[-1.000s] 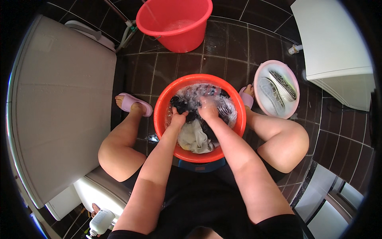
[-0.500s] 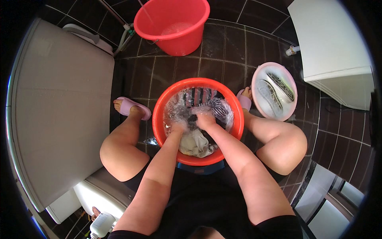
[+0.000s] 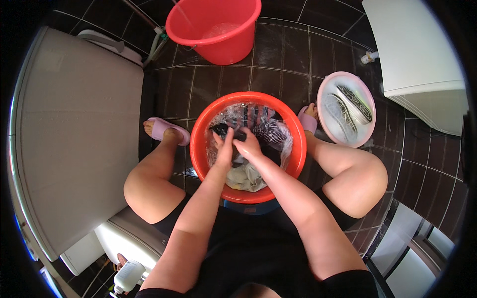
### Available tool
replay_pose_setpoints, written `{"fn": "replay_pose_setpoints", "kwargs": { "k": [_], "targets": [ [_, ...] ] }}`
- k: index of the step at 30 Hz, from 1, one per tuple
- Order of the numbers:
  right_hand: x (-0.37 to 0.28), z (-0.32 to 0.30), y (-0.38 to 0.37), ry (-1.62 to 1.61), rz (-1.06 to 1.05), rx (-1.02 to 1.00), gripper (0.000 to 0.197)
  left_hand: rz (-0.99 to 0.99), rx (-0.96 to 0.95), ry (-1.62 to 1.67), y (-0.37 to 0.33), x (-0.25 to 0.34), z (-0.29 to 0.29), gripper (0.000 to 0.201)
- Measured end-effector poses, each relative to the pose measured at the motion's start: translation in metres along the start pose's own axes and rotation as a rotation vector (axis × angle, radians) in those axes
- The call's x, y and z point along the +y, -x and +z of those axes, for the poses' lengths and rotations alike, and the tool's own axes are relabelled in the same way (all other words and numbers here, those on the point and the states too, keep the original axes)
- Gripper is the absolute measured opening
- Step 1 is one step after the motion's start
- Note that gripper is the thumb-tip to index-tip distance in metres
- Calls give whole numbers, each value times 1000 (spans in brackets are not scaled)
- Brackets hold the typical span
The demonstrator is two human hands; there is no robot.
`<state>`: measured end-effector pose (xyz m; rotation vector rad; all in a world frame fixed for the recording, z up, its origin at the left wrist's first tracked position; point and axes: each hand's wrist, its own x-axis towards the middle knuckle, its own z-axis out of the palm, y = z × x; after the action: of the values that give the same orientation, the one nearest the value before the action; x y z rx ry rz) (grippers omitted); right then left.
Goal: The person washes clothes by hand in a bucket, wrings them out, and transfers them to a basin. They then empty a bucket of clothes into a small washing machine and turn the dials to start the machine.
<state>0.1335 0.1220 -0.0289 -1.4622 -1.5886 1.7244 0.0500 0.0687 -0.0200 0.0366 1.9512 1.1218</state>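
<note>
Inside an orange-red basin (image 3: 198,154) between my knees lie wet clothes in water. My left hand (image 3: 224,149) and my right hand (image 3: 250,146) are close together over its middle, gripping a wet black cloth (image 3: 219,129). The cloth hangs bunched across the fingers; what kind of garment it is, I cannot tell. Beyond the hands is a cloth with pink and dark stripes (image 3: 246,116). To their right sits a black-and-white patterned cloth (image 3: 273,132), and nearer to me a pale cloth (image 3: 247,178) is crumpled against the basin's near side.
A red bucket (image 3: 236,48) with water running into it stands at the far side. On the right, a pink basin (image 3: 373,107) holds shoes (image 3: 342,115) in sudsy water, close to my slippered foot (image 3: 309,118). A large grey appliance (image 3: 84,134) flanks the left; a white cabinet (image 3: 417,49) the right.
Both hands have risen out of the splashing water. The black cloth has come up with them, its end now showing beyond the left hand.
</note>
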Motion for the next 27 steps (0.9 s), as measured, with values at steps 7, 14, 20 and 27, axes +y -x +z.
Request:
{"fn": "replay_pose_setpoints", "kwargs": {
  "k": [7, 14, 20, 27],
  "targets": [
    [-127, 0, 90, 7, -226, -115, 42, 300, -660, 215, -43, -19, -49, 40],
    [-79, -9, 30, 334, -289, 275, 34, -179, -91, 656, 33, 59, 1, 43],
    [-45, -41, -15, 448, -360, 176, 36, 193, 79, 299, 28, 41, 1, 46],
    [-17, -37, -3, 646, -461, -240, 24, 187, 26, -316, -42, -40, -14, 66]
  ]
}}
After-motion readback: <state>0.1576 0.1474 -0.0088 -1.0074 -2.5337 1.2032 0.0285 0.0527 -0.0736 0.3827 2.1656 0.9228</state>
